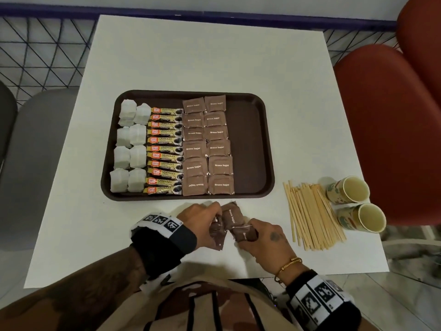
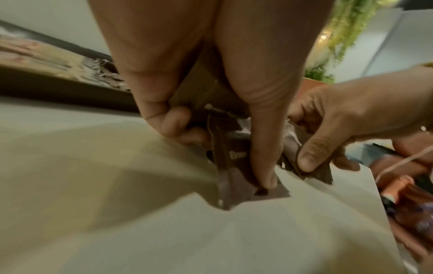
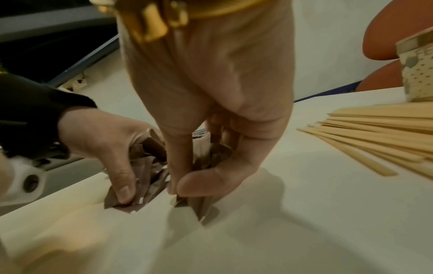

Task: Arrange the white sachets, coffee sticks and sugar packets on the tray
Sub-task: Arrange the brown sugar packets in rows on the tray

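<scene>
A dark brown tray (image 1: pixel 248 139) holds white sachets (image 1: pixel 130 149) at its left, a column of coffee sticks (image 1: pixel 164 151) in the middle and two columns of brown sugar packets (image 1: pixel 207 146) to their right. In front of the tray, on the white table, both hands hold a bunch of loose brown sugar packets (image 1: pixel 230 219). My left hand (image 1: pixel 202 222) grips several packets (image 2: pixel 225 176) between thumb and curled fingers. My right hand (image 1: pixel 265 237) pinches other packets (image 3: pixel 201 202) between thumb and fingers. The hands stand close together.
A fan of wooden stirrers (image 1: pixel 312 216) lies right of the hands, with two paper cups (image 1: pixel 353 206) on their sides beyond it. The tray's right third (image 1: pixel 248 115) is bare. Red chairs (image 1: pixel 391 130) stand to the right, grey chairs (image 1: pixel 31 151) to the left.
</scene>
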The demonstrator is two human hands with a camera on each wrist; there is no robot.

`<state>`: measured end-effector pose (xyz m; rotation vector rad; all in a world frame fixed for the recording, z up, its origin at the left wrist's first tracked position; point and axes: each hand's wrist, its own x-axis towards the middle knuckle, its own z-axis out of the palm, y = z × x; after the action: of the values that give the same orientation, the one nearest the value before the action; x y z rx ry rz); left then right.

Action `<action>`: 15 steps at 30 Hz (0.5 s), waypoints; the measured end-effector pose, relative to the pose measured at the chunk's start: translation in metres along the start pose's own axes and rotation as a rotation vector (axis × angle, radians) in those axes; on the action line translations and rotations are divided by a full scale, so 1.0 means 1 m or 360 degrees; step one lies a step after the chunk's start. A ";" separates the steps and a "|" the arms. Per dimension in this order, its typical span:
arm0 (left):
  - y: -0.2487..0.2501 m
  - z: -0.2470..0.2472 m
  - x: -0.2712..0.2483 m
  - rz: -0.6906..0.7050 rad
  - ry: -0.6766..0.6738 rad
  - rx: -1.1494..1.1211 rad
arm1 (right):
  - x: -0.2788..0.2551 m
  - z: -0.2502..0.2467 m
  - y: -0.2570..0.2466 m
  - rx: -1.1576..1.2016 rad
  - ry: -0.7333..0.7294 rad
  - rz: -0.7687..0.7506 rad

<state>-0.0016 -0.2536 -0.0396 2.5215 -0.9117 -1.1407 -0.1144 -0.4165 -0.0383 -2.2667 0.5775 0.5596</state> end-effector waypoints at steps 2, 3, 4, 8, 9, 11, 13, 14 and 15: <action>-0.004 -0.004 -0.002 -0.0031 -0.0064 -0.0190 | 0.002 -0.005 0.003 0.0142 -0.0034 -0.0007; -0.008 -0.007 -0.004 -0.0038 -0.0072 -0.0274 | 0.003 -0.008 0.005 0.0207 -0.0053 -0.0009; -0.011 -0.011 -0.006 -0.0055 -0.0075 -0.0356 | 0.004 -0.010 0.006 0.0251 -0.0074 -0.0014; -0.026 -0.024 -0.013 -0.0216 -0.0111 -0.0817 | 0.008 -0.025 0.017 0.0237 -0.0186 -0.0017; -0.028 -0.026 -0.015 -0.0251 -0.0126 -0.0984 | 0.009 -0.030 0.020 0.0244 -0.0237 -0.0011; -0.031 -0.030 -0.017 -0.0276 -0.0142 -0.1313 | 0.009 -0.045 0.022 0.0332 -0.0341 0.0015; -0.028 -0.034 -0.019 -0.0229 -0.0137 -0.1576 | 0.009 -0.057 0.018 0.0534 -0.0411 0.0006; -0.026 -0.035 -0.019 -0.0176 -0.0140 -0.1689 | 0.009 -0.061 0.013 0.0657 -0.0434 -0.0002; -0.023 -0.036 -0.018 -0.0124 -0.0151 -0.1799 | 0.010 -0.063 0.006 0.0768 -0.0458 -0.0015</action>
<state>0.0262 -0.2258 -0.0144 1.5716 -0.0649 -1.2831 -0.0958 -0.4691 -0.0065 -1.6989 0.4931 0.6484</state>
